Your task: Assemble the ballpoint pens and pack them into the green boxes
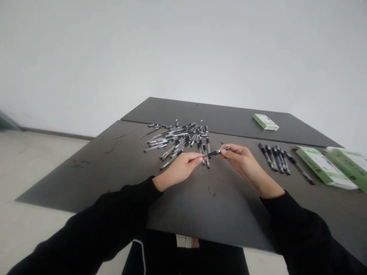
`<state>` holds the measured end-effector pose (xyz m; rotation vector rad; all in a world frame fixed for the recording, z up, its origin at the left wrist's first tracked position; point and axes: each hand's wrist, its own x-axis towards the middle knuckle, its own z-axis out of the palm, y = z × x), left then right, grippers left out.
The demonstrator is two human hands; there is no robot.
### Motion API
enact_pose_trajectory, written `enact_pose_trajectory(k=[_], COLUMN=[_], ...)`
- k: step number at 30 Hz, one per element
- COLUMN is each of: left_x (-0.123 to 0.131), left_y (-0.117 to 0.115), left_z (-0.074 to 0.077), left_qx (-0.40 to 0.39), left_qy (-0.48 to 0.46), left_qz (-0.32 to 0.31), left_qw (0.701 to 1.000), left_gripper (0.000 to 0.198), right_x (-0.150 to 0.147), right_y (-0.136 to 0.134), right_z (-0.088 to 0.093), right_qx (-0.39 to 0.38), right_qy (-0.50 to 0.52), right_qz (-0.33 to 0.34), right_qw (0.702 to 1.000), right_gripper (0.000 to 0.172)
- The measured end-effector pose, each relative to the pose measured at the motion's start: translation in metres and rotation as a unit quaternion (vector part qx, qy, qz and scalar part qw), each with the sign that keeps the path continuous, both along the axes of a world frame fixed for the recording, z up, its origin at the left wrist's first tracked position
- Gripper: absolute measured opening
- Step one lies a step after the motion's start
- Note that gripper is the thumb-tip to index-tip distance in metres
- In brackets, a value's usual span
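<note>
And here we are, both hands up over the dark desk [86, 183], all the action on one pen! The left grip [179, 169] is clamped on a black pen [214, 154], thumb and fingertips pinching it near the middle, and the right grip [240, 159], at 3 o'clock from the left, is closed on the same pen, fingertips together at its silvery end. So there's the pen, held by both grips, tilted slightly up toward the right, low over the desk and right between the two hands. Look past the left grip at 11 o'clock: a loose heap of pens [177, 139], black and clear barrels crisscrossing every which way. Its nearest strays run in just beyond the left fingers and right under the held pen, very close, though I can't call contact from this angle. Over at 3 o'clock from the right grip, a tidy row of pens [273, 158] lies side by side, a single pen [299, 167] just beside it, then two green-and-white boxes [341, 168] at the desk's right edge. One more green box [265, 122] sits at 1 o'clock on a second dark desk [200, 110] butted against the far side, and black sleeves [114, 214] cover both arms!
</note>
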<state>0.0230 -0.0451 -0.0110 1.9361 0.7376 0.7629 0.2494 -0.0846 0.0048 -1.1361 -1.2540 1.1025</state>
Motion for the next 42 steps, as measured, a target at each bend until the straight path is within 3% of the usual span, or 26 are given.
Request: enact_pose_trajectory(k=[7,14,19,25,27,28,29,30,32,36,42], left_x=[-0.002,-0.003,0.001,0.008,0.007,0.006,0.005,0.005,0.003,0.002,0.002], left_y=[-0.006,-0.017,-0.016,-0.018,-0.018,-0.018,-0.017,-0.016,-0.014,-0.012,-0.012], left_z=[0.001,0.006,0.002,-0.004,-0.006,-0.007,-0.008,-0.008,-0.008,-0.007,-0.005], left_qx=[0.034,0.031,-0.03,-0.084,-0.097,-0.107,-0.115,-0.116,-0.107,-0.09,-0.1], left_qy=[-0.013,-0.034,-0.033,-0.013,-0.003,0.004,0.012,0.019,0.034,0.053,0.085], left_qz=[0.016,0.021,0.028,-0.027,-0.03,-0.028,-0.026,-0.024,-0.023,-0.034,-0.076], left_qw=[0.999,0.999,0.999,0.996,0.995,0.994,0.993,0.993,0.993,0.994,0.988], left_gripper=[0.034,0.032,0.037,0.041,0.043,0.044,0.044,0.042,0.038,0.037,0.037], right_x=[-0.003,-0.004,-0.011,-0.022,0.001,0.02,0.043,0.068,0.12,0.193,0.216], right_y=[-0.004,-0.011,-0.011,-0.011,-0.011,-0.012,-0.013,-0.015,-0.021,-0.034,-0.027], right_z=[-0.006,0.002,0.001,0.004,0.016,0.023,0.03,0.036,0.043,0.028,-0.013], right_qx=[0.08,0.089,0.097,0.063,0.07,0.072,0.065,0.032,-0.013,-0.119,-0.204], right_qy=[-0.028,-0.062,-0.078,-0.089,-0.135,-0.167,-0.225,-0.311,-0.367,-0.47,-0.564], right_qz=[-0.03,-0.02,-0.006,0.037,-0.034,-0.102,-0.21,-0.312,-0.399,-0.428,-0.367], right_qw=[0.996,0.994,0.992,0.993,0.988,0.978,0.949,0.897,0.84,0.763,0.712], right_gripper=[0.017,0.017,0.025,0.04,0.041,0.042,0.041,0.041,0.033,0.029,0.026])
